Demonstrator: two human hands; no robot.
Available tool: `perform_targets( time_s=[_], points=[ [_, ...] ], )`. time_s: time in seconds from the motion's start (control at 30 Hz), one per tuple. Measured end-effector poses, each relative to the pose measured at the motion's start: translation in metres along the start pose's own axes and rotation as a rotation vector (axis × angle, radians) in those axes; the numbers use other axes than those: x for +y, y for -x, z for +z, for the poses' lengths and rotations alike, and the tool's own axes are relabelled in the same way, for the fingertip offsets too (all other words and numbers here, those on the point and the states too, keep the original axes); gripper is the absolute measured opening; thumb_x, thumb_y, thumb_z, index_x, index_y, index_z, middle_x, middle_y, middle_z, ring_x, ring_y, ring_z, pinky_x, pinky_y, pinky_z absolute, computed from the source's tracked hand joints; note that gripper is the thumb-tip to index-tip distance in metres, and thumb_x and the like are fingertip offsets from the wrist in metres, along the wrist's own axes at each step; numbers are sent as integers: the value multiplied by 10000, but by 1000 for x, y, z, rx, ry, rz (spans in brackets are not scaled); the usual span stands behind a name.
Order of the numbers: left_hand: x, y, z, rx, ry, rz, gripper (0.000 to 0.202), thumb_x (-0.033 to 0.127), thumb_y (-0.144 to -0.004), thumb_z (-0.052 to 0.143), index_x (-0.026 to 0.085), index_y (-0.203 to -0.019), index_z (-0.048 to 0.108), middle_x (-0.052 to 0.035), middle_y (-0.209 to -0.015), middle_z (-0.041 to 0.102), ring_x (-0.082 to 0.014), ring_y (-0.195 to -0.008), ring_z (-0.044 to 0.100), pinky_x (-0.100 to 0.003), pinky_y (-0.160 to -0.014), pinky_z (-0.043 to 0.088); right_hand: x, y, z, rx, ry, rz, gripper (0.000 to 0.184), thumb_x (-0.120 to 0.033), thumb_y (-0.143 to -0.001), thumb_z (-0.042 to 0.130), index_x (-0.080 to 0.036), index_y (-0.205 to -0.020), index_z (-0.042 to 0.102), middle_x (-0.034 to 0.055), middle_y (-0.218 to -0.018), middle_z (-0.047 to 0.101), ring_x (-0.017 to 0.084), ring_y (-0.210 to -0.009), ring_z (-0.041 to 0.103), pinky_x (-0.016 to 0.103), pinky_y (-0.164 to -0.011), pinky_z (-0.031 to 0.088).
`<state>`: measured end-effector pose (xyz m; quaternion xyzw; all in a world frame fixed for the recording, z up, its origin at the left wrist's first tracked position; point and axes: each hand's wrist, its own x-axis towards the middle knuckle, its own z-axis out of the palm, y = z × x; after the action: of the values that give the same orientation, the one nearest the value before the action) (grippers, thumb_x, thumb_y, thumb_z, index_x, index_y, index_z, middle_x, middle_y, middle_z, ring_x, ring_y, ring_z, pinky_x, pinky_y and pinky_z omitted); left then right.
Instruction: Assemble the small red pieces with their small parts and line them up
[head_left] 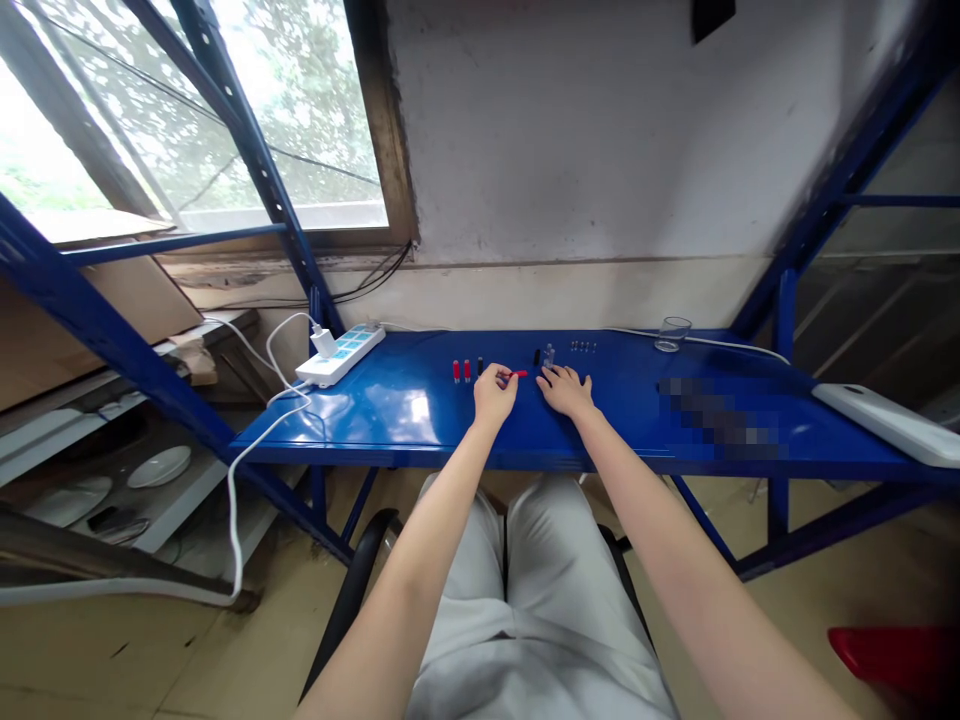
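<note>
On the blue table, my left hand point(493, 395) is closed in a pinch on a small red cylinder-like piece point(519, 374), whose kind I cannot make out. To its right, my right hand point(568, 391) rests low over the tabletop with its fingers spread. Its fingertips are close to some small clear pieces point(549, 354); whether they touch is too small to tell. Two red cylinders point(461, 371) with pale lower ends stand left of my left hand, beside a dark one point(480, 366). Another black piece point(537, 357) is between my hands, farther back.
Several tiny metallic pieces point(583, 346) form a row behind my right hand. A clear glass point(672, 334) is at the back right, and a white box-like object point(889, 422) lies at the right end. The white power strip point(341, 354) with cables occupies the left end.
</note>
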<state>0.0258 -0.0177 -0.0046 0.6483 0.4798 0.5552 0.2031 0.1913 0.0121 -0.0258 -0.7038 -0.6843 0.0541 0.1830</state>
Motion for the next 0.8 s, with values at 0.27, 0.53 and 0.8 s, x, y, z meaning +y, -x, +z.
perform_targets(
  time_s=[0.27,0.53,0.8],
  points=[
    [-2,0,0,-5,4,-4,93,265,-752,554,176,-775,545,-8,-748,593,-93,-614,513,-229,-629,430,-2,6,-3,73,-4,-76,461,-414,-911,242,-231,-1213,538,105,-1319,474,290,-1232,351,635,-976,161],
    [-1,0,-1,-14,5,-6,84,261,-751,556,180,-769,543,-8,-753,593,-97,-618,516,-236,-634,428,-10,23,-17,386,-263,-319,365,-406,-887,353,-174,-755,603,82,-798,612,192,-815,523,329,-775,390],
    [1,0,-4,-2,7,-30,79,261,-750,559,183,-758,550,-6,-747,594,-97,-613,505,-230,-630,422,-10,25,-19,441,-616,-241,272,-438,-867,360,-196,-846,482,13,-697,539,139,-627,491,266,-631,395]
  ],
)
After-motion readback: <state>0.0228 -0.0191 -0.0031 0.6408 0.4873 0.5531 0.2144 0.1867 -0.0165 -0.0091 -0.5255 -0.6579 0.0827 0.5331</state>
